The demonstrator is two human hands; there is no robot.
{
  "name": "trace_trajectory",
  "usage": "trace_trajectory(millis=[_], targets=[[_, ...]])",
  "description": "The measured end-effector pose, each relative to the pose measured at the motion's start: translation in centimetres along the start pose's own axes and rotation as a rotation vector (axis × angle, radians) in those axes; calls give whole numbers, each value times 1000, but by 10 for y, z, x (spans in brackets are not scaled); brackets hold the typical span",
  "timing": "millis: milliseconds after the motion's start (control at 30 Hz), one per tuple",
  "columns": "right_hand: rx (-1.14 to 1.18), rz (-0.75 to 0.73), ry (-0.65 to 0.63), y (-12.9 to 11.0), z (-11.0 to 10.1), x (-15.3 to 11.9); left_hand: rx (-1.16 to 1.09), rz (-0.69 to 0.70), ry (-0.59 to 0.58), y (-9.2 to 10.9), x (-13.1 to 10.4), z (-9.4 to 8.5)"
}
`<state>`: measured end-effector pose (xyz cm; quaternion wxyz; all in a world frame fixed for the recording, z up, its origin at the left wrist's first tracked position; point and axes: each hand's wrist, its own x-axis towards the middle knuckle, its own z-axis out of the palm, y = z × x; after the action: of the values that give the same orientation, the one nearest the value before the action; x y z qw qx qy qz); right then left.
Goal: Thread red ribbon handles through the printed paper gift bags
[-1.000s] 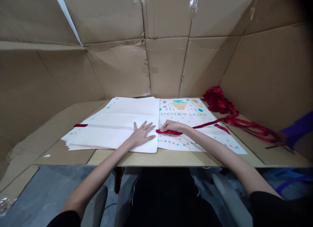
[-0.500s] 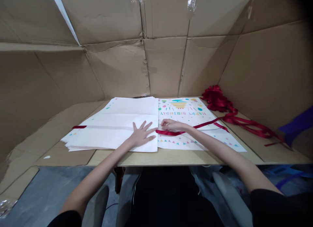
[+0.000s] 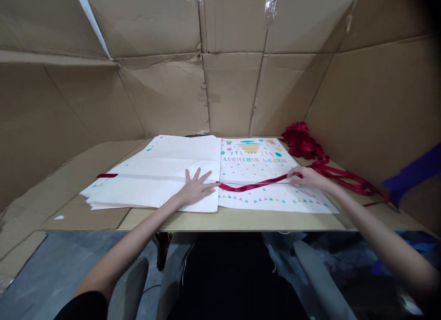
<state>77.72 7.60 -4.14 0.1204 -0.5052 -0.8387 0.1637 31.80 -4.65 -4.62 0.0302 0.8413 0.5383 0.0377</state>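
My left hand [image 3: 195, 190] lies flat with fingers spread on a stack of white paper sheets [image 3: 165, 150], close to the stack's right edge. My right hand [image 3: 306, 178] pinches a red ribbon [image 3: 255, 186] above the right part of a printed "Happy Birthday" sheet [image 3: 255, 200]. From that pinch the ribbon runs left in a slack curve to the stack's right edge, near my left fingertips. A short red ribbon end [image 3: 107, 175] shows at the stack's left side. Whether it is the same ribbon, I cannot tell.
A heap of red ribbon [image 3: 301, 140] lies at the back right, with loose loops [image 3: 351, 180] trailing toward the front. Purple material [image 3: 406, 175] hangs at the far right. Cardboard walls [image 3: 230, 90] close off the back and sides. The table's front edge [image 3: 248, 225] runs before me.
My right hand has moved to the right along the ribbon, from near the stack's edge to the right part of the printed sheet. My left hand stays spread on the stack.
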Motion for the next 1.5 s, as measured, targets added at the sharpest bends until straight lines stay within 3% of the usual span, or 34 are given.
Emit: trace_trajectory(millis=[133, 267, 533, 800, 1067, 1233, 1367, 1500], targets=[[67, 66, 42, 43, -2, -24, -16, -14, -23, -2, 1, 1], [79, 53, 114, 55, 2, -32, -19, 8, -27, -2, 1, 0], [-160, 65, 149, 49, -4, -14, 13, 63, 14, -4, 1, 2], [-170, 50, 121, 58, -5, 0, 9, 58, 12, -6, 2, 6], [-199, -8, 128, 54, -5, -6, 5, 57, 7, -5, 2, 4], [-219, 66, 69, 54, -1, -11, -2, 50, -1, -5, 3, 4], [-247, 64, 46, 40, 5, -5, 22, 60, 4, -4, 3, 2], [-225, -2, 3, 11, 7, 11, 58, 75, -5, -1, 3, -1]])
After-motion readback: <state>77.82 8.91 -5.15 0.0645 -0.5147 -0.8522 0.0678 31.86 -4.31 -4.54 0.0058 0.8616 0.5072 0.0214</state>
